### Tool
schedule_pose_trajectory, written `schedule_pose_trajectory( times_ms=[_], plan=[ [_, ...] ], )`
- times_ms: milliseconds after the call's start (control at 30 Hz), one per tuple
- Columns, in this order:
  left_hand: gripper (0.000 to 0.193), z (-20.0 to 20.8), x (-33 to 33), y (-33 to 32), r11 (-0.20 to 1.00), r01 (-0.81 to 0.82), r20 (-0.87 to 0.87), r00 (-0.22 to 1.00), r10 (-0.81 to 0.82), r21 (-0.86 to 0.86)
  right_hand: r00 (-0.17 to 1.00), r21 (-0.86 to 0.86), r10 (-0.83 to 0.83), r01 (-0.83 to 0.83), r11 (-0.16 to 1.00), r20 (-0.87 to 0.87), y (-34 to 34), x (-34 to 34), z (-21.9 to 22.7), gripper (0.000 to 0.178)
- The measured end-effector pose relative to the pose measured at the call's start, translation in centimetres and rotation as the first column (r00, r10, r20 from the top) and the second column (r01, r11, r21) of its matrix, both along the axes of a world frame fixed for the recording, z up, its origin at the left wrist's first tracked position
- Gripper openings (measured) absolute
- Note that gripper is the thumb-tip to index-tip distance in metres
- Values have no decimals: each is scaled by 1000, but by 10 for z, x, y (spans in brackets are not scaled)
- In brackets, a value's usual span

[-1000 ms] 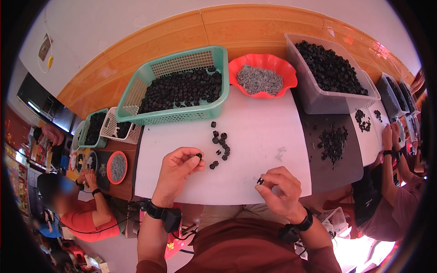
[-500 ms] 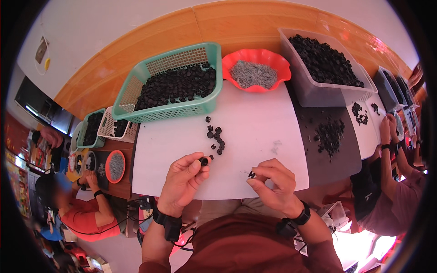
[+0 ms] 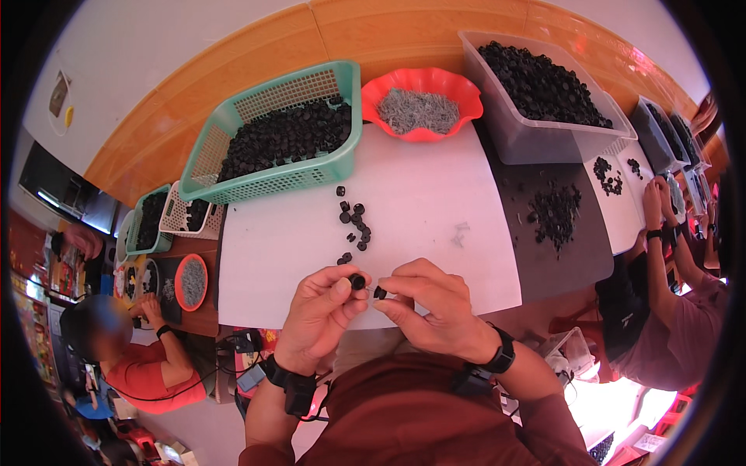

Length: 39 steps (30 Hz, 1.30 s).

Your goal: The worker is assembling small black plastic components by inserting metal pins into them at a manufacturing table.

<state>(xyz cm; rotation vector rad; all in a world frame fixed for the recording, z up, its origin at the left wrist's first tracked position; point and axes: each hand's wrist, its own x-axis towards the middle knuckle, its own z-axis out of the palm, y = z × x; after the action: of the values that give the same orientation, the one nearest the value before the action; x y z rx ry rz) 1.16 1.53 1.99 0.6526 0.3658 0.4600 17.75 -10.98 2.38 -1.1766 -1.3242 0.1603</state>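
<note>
Between the thumb and fingers of my left hand (image 3: 320, 309) is a small round black plastic part (image 3: 357, 281). My right hand (image 3: 432, 304) pinches a smaller black piece (image 3: 380, 293), with a thin metal pin reaching from it toward the left-hand part. The two hands are close together over the near edge of the white work sheet (image 3: 435, 233); whether the pin touches the round part is too small to tell. Beyond my left hand lie several loose black round parts (image 3: 346, 217) on the sheet.
At the back stand a green basket (image 3: 272, 180) of black parts, a red scalloped bowl (image 3: 423, 133) of metal pins and a clear bin (image 3: 536, 144) of black pieces. A black-piece pile (image 3: 555, 215) lies on a dark mat. People work at left (image 3: 159, 365) and right (image 3: 660, 318).
My right hand has moved left with its black piece and pin, up to the round part in my left hand. The whole view has shifted slightly.
</note>
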Motion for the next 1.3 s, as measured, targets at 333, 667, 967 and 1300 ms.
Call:
schedule_pose_trajectory(
  times_ms=[333, 667, 967, 1300],
  plan=[
    [22, 2, 1, -7, 999, 17, -22, 1000, -17, 34, 997, -64, -27, 32, 997, 69, 2, -3, -1, 28],
    [23, -2, 3, -12, 996, 20, -32, 999, -17, 90, 997, -72, -36, 41, 997, 63, -1, -4, -5, 30],
    [21, -6, 6, -15, 993, 5, 6, 1000, -6, 115, 999, -27, -48, 49, 998, 24, -3, -4, -8, 28],
    [20, -6, 10, -23, 992, -39, -21, 999, 41, 116, 998, -8, -58, 58, 998, 34, -4, -2, -11, 25]
  ],
)
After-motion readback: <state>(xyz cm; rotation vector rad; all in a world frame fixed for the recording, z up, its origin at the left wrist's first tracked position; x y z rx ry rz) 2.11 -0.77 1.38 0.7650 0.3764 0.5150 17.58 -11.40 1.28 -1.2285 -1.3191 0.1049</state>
